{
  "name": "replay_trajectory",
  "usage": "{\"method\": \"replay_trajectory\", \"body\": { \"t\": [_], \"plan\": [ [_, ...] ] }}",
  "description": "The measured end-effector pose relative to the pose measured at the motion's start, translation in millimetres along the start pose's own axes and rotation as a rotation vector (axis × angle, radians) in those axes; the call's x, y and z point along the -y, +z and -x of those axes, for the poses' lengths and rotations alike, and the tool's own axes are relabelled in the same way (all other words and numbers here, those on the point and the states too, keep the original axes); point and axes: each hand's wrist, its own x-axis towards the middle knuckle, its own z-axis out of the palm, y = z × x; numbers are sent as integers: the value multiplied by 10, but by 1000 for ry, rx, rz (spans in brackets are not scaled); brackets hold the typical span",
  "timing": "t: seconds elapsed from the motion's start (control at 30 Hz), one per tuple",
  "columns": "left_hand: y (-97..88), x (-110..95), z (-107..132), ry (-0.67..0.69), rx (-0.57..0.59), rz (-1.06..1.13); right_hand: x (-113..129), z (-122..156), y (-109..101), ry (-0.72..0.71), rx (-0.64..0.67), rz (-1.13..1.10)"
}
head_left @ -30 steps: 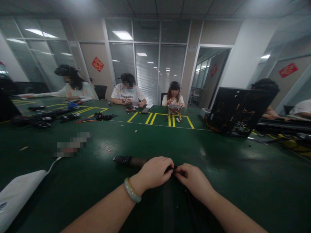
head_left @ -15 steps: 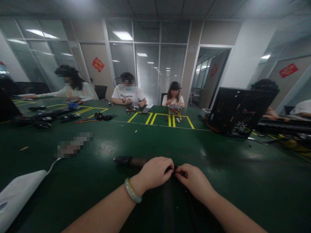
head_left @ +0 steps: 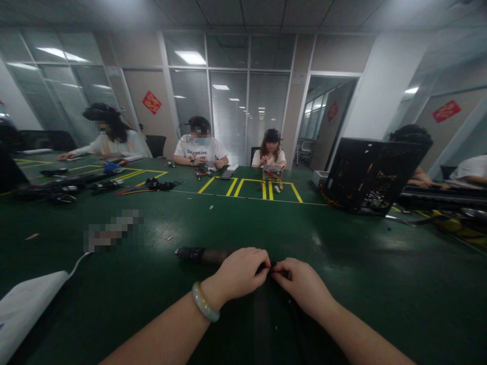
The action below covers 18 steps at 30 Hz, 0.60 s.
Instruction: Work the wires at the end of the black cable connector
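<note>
A dark cylindrical tool with a ringed black collar and a narrow metal tip, which looks like an electric screwdriver (head_left: 209,256), lies on the green table, tip pointing left. My left hand (head_left: 243,271), wearing a pale green bangle (head_left: 205,303) at the wrist, covers its rear part with thumb and fingers pinched together. Close beside it, my right hand (head_left: 302,284) pinches at the tool's rear end, where a black cable (head_left: 292,304) leads down toward me. The two sets of fingertips nearly touch. The small piece between them is mostly hidden.
A white box-like device (head_left: 30,299) with a white cord sits at the left. Dark tools and coloured wires (head_left: 152,185) lie farther back. At the right stands an open black computer case (head_left: 375,175). Several people sit around the table (head_left: 342,243), working with their hands.
Both hands keep their pinched hold at the tool's rear end, with only tiny finger movement. The whole view has shifted slightly, so everything appears a little farther left.
</note>
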Motion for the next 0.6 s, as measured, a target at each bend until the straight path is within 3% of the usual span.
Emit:
{"method": "replay_trajectory", "body": {
  "t": [0.6],
  "plan": [
    [-13,-25,-7,-8,3,-10,-39,-16,54,70,-20,-75]
  ]
}}
